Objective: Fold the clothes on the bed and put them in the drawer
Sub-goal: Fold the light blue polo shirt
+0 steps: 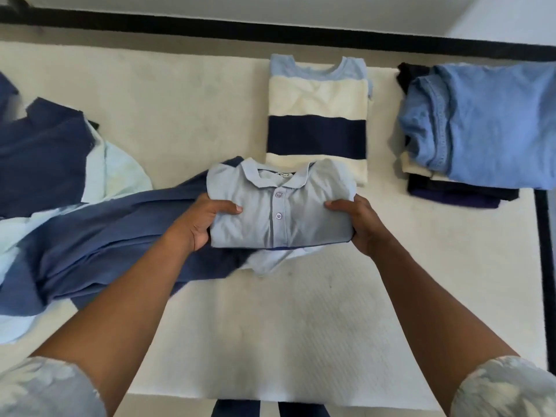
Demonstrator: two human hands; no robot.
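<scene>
A folded light-blue polo shirt (279, 206) with collar and buttons facing up is held just above the white bed (270, 326). My left hand (201, 224) grips its left edge, thumb on top. At the shirt's right edge, my right hand (358, 221) grips the same way. A loose part of the garment hangs beneath the fold. Behind it lies a folded striped shirt (319, 115) in light blue, cream and navy. No drawer is in view.
A stack of folded clothes topped by a blue denim-coloured piece (487, 124) sits at the right. Unfolded dark-blue and pale-blue clothes (75, 224) are spread over the left side. A black bed frame (544, 251) runs along the far and right edges.
</scene>
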